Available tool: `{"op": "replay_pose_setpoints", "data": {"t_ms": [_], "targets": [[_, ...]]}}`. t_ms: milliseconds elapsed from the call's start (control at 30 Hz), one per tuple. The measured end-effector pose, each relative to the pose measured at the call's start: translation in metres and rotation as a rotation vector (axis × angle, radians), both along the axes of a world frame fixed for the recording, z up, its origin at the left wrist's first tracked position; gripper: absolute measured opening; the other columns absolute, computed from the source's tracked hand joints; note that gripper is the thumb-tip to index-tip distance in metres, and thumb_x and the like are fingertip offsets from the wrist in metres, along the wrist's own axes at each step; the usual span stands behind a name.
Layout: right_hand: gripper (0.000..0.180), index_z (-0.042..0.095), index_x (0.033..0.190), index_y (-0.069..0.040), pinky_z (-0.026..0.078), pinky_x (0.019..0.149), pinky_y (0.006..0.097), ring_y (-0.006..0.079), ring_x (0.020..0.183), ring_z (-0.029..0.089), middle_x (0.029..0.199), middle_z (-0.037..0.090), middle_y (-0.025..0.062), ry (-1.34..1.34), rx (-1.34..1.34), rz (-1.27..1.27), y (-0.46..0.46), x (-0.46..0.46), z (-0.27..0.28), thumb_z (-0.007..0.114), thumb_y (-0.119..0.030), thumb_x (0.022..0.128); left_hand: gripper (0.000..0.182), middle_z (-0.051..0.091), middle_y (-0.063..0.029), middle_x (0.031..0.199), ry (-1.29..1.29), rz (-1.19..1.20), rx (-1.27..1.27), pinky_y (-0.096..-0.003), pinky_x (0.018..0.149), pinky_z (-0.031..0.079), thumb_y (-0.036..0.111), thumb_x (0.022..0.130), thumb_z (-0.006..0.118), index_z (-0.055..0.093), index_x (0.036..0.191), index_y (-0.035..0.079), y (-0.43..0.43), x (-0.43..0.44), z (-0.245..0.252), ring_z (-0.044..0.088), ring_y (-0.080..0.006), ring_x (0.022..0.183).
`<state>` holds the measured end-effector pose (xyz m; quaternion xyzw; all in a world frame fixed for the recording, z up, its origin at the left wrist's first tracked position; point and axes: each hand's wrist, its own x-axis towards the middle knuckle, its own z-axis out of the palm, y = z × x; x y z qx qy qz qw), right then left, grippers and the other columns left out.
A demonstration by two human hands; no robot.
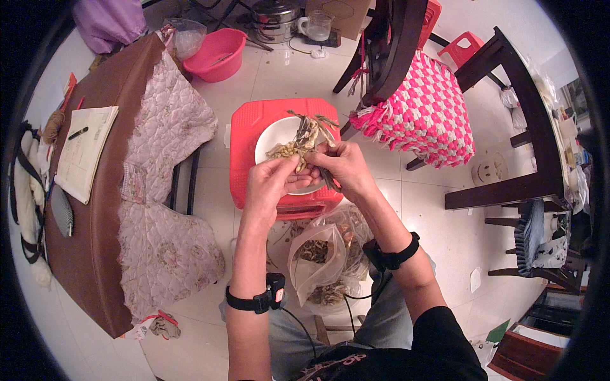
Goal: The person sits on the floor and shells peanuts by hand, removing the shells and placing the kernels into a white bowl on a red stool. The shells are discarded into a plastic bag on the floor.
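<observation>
My right hand [344, 166] grips a bunch of dried bean pods [310, 131] with twisted brown husks. The thumb and fingers of my left hand [281, 176] pinch at a pale pod in the same bunch, close to my right fingertips. Both hands hover over a round white plate [266, 135]. On the plate, partly hidden by my left hand, lies a heap of small yellowish beans [284, 150]. A red plastic stool [248, 124] carries the plate.
Between my knees and the stool stand an open plastic bag [317, 259] of dried husks and more clear bags [350, 228]. A brown padded bench [95, 247] with a quilted cloth is at left. At right is a dark wooden chair [393, 62]. A pink basin [217, 57] sits beyond.
</observation>
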<state>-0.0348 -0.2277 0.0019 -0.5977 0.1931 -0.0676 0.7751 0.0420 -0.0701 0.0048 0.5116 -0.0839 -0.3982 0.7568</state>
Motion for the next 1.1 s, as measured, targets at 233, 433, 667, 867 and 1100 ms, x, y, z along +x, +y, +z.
{"op": "replay_pose_setpoints", "data": {"t_ms": [233, 433, 667, 867, 1100], "targets": [[0.014, 0.07, 0.085, 0.002, 0.048, 0.053, 0.0217, 0.0101, 0.06, 0.064, 0.071, 0.069, 0.006, 0.011, -0.164, 0.037, 0.0, -0.002, 0.004, 0.068, -0.011, 0.087, 0.02, 0.072, -0.0133, 0.092, -0.099, -0.039, 0.104, -0.0253, 0.073, 0.06, 0.01, 0.096, 0.061, 0.068, 0.099, -0.008, 0.002, 0.002, 0.001, 0.072, -0.0173, 0.081], [0.012, 0.071, 0.082, 0.0, 0.043, 0.05, 0.0215, 0.0058, 0.058, 0.059, 0.067, 0.067, 0.0019, -0.009, -0.215, 0.032, 0.003, -0.002, 0.0, 0.068, -0.012, 0.085, 0.018, 0.072, -0.0127, 0.084, -0.178, 0.017, 0.172, -0.0239, 0.068, 0.06, 0.003, 0.092, 0.058, 0.068, 0.095, -0.011, -0.001, 0.002, 0.0, 0.071, -0.0163, 0.073], [0.011, 0.07, 0.086, 0.003, 0.049, 0.054, 0.0211, 0.009, 0.06, 0.064, 0.072, 0.069, 0.0054, 0.033, -0.206, 0.018, 0.006, -0.001, -0.001, 0.069, -0.008, 0.088, 0.016, 0.072, -0.0136, 0.082, -0.266, 0.088, 0.258, -0.0243, 0.066, 0.059, -0.002, 0.086, 0.059, 0.07, 0.094, -0.01, -0.005, 0.0, -0.003, 0.072, -0.0162, 0.071], [0.011, 0.07, 0.086, 0.003, 0.048, 0.053, 0.0211, 0.0088, 0.057, 0.063, 0.068, 0.068, 0.005, -0.016, -0.212, -0.09, 0.001, -0.002, 0.003, 0.07, -0.008, 0.086, 0.021, 0.074, -0.0142, 0.087, -0.553, 0.156, 0.381, -0.0298, 0.07, 0.058, -0.001, 0.084, 0.06, 0.071, 0.101, -0.007, -0.007, 0.003, -0.011, 0.073, -0.0168, 0.078], [0.016, 0.069, 0.081, 0.005, 0.049, 0.052, 0.0293, 0.0084, 0.057, 0.063, 0.06, 0.065, 0.0116, 0.027, -0.586, -0.175, 0.0, -0.006, 0.009, 0.07, -0.011, 0.079, 0.02, 0.072, -0.0095, 0.091, -1.04, 0.456, 0.507, -0.0288, 0.067, 0.054, 0.006, 0.085, 0.07, 0.073, 0.105, 0.004, -0.008, -0.01, 0.011, 0.069, -0.0149, 0.076]]}}
